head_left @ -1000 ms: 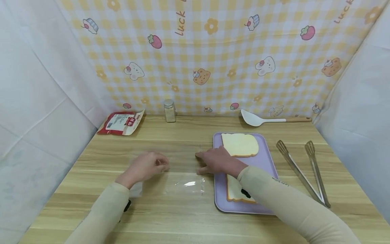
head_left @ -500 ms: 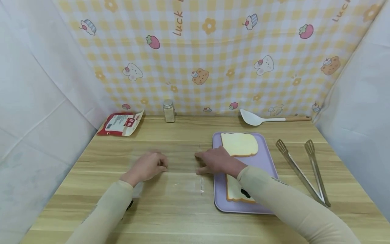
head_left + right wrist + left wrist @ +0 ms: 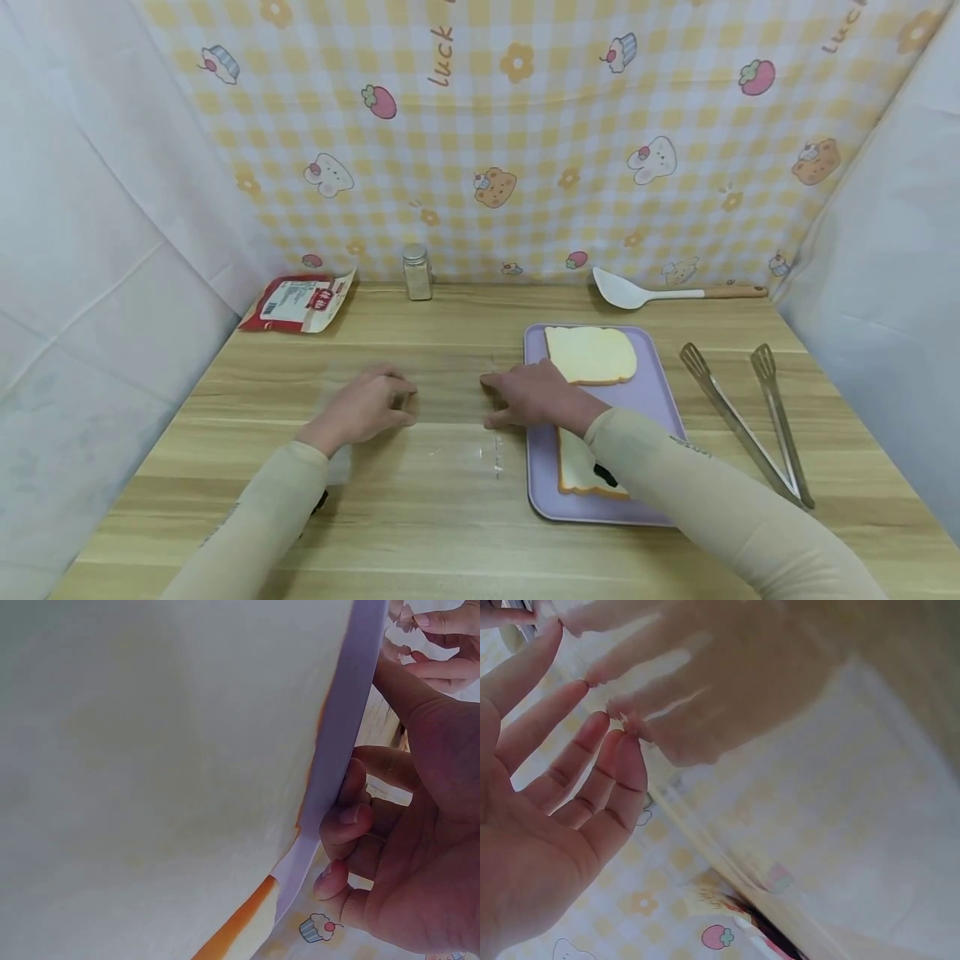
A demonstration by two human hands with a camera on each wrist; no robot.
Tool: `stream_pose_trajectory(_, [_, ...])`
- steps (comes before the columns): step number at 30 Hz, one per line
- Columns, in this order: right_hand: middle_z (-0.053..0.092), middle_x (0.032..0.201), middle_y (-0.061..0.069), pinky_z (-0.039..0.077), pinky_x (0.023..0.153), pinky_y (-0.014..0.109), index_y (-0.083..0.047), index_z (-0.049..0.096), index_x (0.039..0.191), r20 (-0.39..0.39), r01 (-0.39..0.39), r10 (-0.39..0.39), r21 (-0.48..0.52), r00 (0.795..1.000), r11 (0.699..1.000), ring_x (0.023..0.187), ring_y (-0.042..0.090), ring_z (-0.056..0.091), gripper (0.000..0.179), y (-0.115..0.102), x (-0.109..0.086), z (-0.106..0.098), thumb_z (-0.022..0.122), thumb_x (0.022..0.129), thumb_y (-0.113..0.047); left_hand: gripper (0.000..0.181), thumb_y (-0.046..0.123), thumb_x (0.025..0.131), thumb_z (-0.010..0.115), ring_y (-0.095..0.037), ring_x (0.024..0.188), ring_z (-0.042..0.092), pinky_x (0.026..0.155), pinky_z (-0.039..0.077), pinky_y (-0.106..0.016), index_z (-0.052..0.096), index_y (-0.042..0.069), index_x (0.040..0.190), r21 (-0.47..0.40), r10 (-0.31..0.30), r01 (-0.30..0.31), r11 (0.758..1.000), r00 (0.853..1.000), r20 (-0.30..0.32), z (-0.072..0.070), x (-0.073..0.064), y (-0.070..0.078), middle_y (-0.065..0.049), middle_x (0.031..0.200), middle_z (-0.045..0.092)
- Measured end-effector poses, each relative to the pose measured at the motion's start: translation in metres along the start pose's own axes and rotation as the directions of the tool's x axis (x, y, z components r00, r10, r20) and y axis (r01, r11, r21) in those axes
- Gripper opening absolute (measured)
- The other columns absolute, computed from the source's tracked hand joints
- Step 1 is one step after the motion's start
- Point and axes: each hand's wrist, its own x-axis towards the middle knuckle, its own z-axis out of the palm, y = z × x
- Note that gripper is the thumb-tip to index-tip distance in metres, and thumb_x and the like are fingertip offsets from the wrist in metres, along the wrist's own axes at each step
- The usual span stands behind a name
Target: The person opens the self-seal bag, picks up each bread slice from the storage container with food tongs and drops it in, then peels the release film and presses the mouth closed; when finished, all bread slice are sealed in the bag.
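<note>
A sheet of clear plastic film (image 3: 450, 454), or possibly a flat clear bag, lies on the wooden table between the hands. My left hand (image 3: 362, 408) is over its left part, thumb and forefinger apart. In the left wrist view, that hand's fingertips (image 3: 592, 724) touch the glossy surface, which mirrors them. My right hand (image 3: 528, 396) reaches over the purple tray (image 3: 651, 404); its extended forefinger and thumb rest near the film's right edge. Its other fingers bend beside the tray rim in the right wrist view. Bread slices (image 3: 592, 356) lie on the tray, one partly under the right forearm.
Metal tongs (image 3: 750, 433) lie spread to the right of the tray. Along the back are a white spatula (image 3: 624, 292) with a wooden handle, a glass shaker (image 3: 417, 273) and a red and white packet (image 3: 298, 304). A patterned cloth (image 3: 495, 142) hangs behind the table.
My left thumb and forefinger have spread apart from being close together. The glare on the film has faded. My right hand stays where it was.
</note>
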Motion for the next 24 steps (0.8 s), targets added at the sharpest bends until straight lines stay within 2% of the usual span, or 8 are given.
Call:
stream_pose_trajectory(7, [0.070,0.094,0.003,0.051,0.080,0.050,-0.023,0.064,0.142,-0.030,0.019,-0.019,-0.006,0.999,1.000,0.089,0.021,0.065,0.062,0.000,-0.002,0.000,0.077,0.092,-0.057,0.025,0.021,0.088,0.086,-0.033,0.119,0.064,0.104,0.052,-0.055,0.083,0.012,0.111,-0.053,0.022,-0.024,0.998,0.999,-0.041,0.002,0.000,0.000,-0.010,0.122,0.074])
stream_pose_trajectory(12, [0.071,0.097,0.004,0.051,0.082,0.052,-0.023,0.063,0.146,-0.027,0.019,-0.019,-0.003,0.999,1.000,0.091,0.021,0.066,0.065,0.001,0.000,0.001,0.077,0.092,-0.057,0.006,0.016,0.088,0.086,-0.023,0.104,0.067,0.093,0.056,-0.047,0.084,0.016,0.094,-0.090,0.033,-0.039,0.995,0.997,-0.069,0.003,0.000,0.000,0.001,0.103,0.076])
stream_pose_trajectory(15, [0.074,0.105,0.007,0.052,0.086,0.054,-0.022,0.060,0.149,-0.018,0.014,-0.014,-0.003,1.000,1.000,0.096,0.023,0.068,0.070,0.000,0.000,0.001,0.076,0.092,-0.059,0.001,0.015,0.090,0.083,-0.016,0.095,0.067,0.086,0.057,-0.042,0.084,0.016,0.091,-0.109,0.032,-0.040,0.993,0.996,-0.079,0.003,-0.002,-0.001,0.003,0.098,0.077])
stream_pose_trajectory(17, [0.075,0.111,0.009,0.052,0.089,0.055,-0.022,0.059,0.151,-0.014,0.011,-0.011,-0.005,1.000,1.000,0.101,0.024,0.069,0.071,0.000,0.000,0.001,0.075,0.092,-0.060,0.003,0.016,0.093,0.080,-0.014,0.092,0.067,0.084,0.057,-0.041,0.084,0.016,0.092,-0.123,0.024,-0.034,0.992,0.997,-0.079,0.001,-0.003,-0.001,0.003,0.097,0.078])
stream_pose_trajectory(20, [0.075,0.117,0.009,0.051,0.091,0.056,-0.022,0.059,0.151,-0.010,0.007,-0.007,-0.003,1.000,1.000,0.106,0.025,0.069,0.072,0.000,0.000,0.001,0.075,0.092,-0.060,0.006,0.018,0.096,0.078,-0.012,0.091,0.067,0.084,0.058,-0.040,0.084,0.018,0.096,-0.162,-0.014,0.001,0.987,0.997,-0.076,-0.002,-0.004,-0.001,0.004,0.099,0.079])
stream_pose_trajectory(24, [0.075,0.114,0.008,0.051,0.088,0.054,-0.022,0.060,0.150,-0.006,0.003,-0.003,-0.004,1.000,1.000,0.103,0.024,0.069,0.071,0.000,0.001,0.001,0.075,0.092,-0.060,0.010,0.020,0.098,0.076,-0.011,0.088,0.067,0.081,0.057,-0.038,0.084,0.016,0.102,-0.236,-0.052,0.031,0.971,0.995,-0.083,-0.009,-0.005,-0.002,0.003,0.097,0.078])
